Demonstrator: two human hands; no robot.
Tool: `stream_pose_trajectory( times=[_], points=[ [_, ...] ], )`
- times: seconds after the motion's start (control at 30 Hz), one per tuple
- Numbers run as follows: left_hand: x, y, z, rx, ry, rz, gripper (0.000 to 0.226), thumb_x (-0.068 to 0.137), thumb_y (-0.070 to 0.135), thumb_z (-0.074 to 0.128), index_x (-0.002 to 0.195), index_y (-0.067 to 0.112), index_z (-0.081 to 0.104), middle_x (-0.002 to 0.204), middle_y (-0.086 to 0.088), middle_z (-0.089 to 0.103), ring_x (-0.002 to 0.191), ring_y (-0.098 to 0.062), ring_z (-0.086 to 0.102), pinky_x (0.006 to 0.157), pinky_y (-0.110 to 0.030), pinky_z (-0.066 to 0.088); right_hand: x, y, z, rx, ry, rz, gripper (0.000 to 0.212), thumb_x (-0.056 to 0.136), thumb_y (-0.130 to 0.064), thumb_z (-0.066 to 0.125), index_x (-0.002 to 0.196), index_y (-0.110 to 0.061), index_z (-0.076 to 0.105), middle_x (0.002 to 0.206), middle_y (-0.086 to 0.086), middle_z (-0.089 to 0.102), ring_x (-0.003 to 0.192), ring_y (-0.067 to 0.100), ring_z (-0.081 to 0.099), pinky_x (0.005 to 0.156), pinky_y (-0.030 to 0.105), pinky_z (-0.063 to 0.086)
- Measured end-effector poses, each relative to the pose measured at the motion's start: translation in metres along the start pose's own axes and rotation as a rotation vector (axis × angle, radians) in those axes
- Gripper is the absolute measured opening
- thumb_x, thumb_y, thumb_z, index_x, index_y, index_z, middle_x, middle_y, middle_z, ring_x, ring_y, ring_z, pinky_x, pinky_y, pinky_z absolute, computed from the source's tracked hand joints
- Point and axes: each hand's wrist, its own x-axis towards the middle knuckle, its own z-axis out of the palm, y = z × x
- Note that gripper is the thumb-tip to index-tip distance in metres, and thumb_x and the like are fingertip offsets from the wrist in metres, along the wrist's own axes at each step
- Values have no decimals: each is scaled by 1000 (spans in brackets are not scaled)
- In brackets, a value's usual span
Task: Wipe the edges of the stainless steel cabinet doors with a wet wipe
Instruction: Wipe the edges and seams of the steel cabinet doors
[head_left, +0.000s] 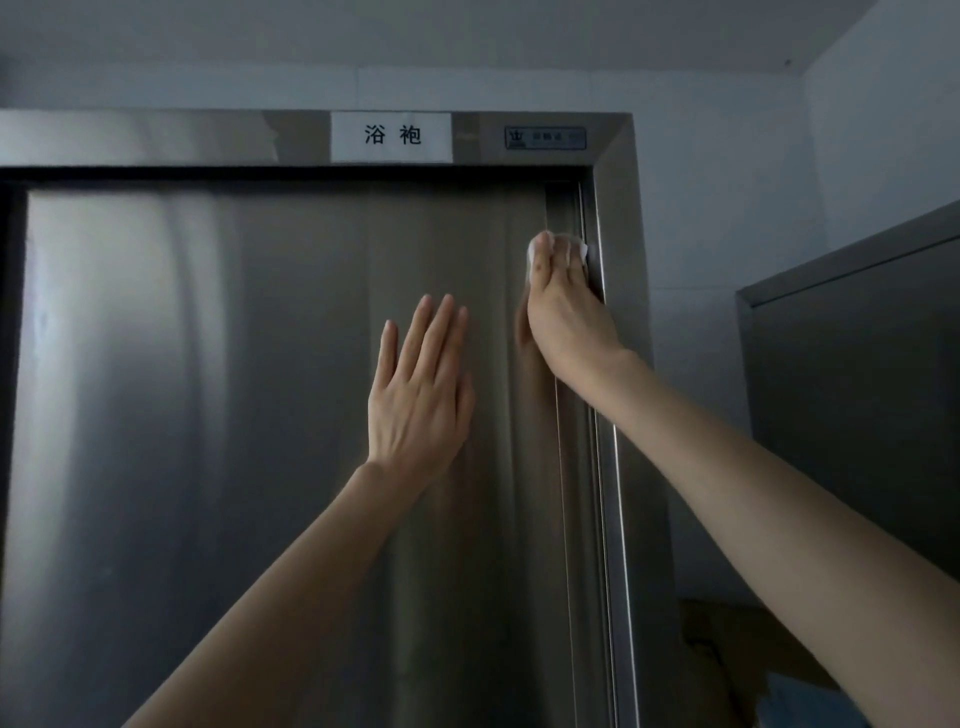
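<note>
Left hand (415, 395) spread on steel door (208, 415), right hand (563, 306) gripping wet wipe (563, 243) at edge (563, 467), grey wall (727, 208)

Left grip (418, 395) flat on stainless cabinet door (208, 415), fingers straight. Right grip (563, 306) holds white wet wipe (581, 249) against door's right edge, near top. White label (390, 136) on frame above.

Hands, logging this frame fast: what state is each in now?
Left hand: open, fingers straight against the brushed stainless steel cabinet door.
Right hand: grips a white wet wipe at that door's right edge.
</note>
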Motion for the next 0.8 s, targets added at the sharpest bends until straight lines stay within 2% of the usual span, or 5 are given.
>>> stream_pose_trajectory(
  times=[0.17, 0.33, 0.53, 0.7, 0.8],
  points=[
    [28, -3, 6, 1, 12, 17, 55, 96, 24, 33, 148, 6, 37, 155, -10, 34, 147, -26, 23, 120, -49, 14, 51, 8, -28, -4, -4, -1, 65, 94, 10, 35, 146, 10, -3, 149, 34, 14, 140, 44, 14, 114, 41, 19],
    [19, -4, 8, 14, 23, 28, 55, 98, 24, 35, 149, 5, 35, 157, -10, 31, 148, -25, 21, 121, -47, 13, 26, 15, -11, -100, -27, -79, 58, 96, 7, 25, 145, 11, -6, 150, 36, 8, 141, 44, 11, 116, 42, 19],
    [16, -4, 6, -4, 16, 27, 54, 100, 25, 31, 149, 6, 35, 157, -10, 30, 148, -25, 21, 121, -47, 15, 56, 1, -33, -57, -51, 61, 62, 95, 6, 35, 145, 11, -1, 144, 36, 24, 133, 45, 30, 108, 44, 32],
    [-3, -3, 5, 1, 6, 38, 55, 99, 25, 27, 150, 5, 31, 158, -12, 26, 148, -26, 19, 121, -45, 11, -8, 2, 1, -113, -49, -17, 55, 93, 7, 16, 145, 11, -3, 149, 38, 10, 140, 47, 15, 109, 45, 33],
    [-9, -1, 5, -13, 13, 32, 55, 98, 24, 29, 150, 4, 33, 158, -13, 27, 148, -26, 20, 121, -43, 9, -59, -5, 26, -108, -60, -57, 53, 89, 8, 19, 142, 17, 16, 142, 40, 28, 133, 46, 34, 97, 41, 49]
  ],
)
